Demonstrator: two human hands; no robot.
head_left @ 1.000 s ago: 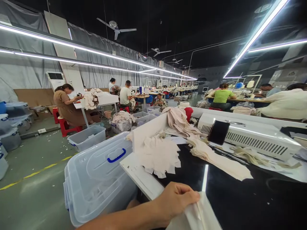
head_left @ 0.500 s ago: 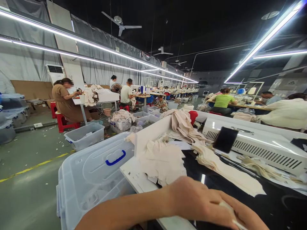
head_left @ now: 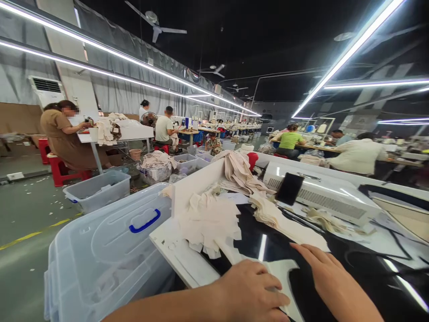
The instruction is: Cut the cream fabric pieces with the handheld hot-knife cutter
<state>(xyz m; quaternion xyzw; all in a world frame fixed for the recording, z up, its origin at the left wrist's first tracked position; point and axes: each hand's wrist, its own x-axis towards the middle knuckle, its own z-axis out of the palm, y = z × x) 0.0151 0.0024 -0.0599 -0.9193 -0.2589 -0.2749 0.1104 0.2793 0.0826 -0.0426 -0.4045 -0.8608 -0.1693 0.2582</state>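
Left hand (head_left: 250,290) — knuckles up, fingers curled loosely and pressed down onto a cream cut piece (head_left: 278,279); it pins the fabric rather than grips it.
Right hand (head_left: 330,279) — spread flat, palm down, just right of the left hand, fingertips at the piece's far edge; nothing held.
Cream cut piece — lies flat on the glossy black bench (head_left: 351,259), directly under and between both hands, one narrow strip running off toward the far left.
Loose stack of cut pieces (head_left: 208,221) — beyond the left hand, partly overhanging the bench's white border.
Folded fabric bundle (head_left: 278,219) — beyond the right hand, trailing back to a draped heap (head_left: 239,172).
Dark phone (head_left: 289,188) — propped upright against a white machine housing (head_left: 321,194), farther out past the bundle.
Clear lidded bin with blue handle (head_left: 107,250) — well left of the left hand, on the floor beside the bench.
Other workers — seated at distant tables.

Handling note: smoothing likely goes best with flat palms stroking outward from the pinned side — keeping edges uncurled on the slippery surface.
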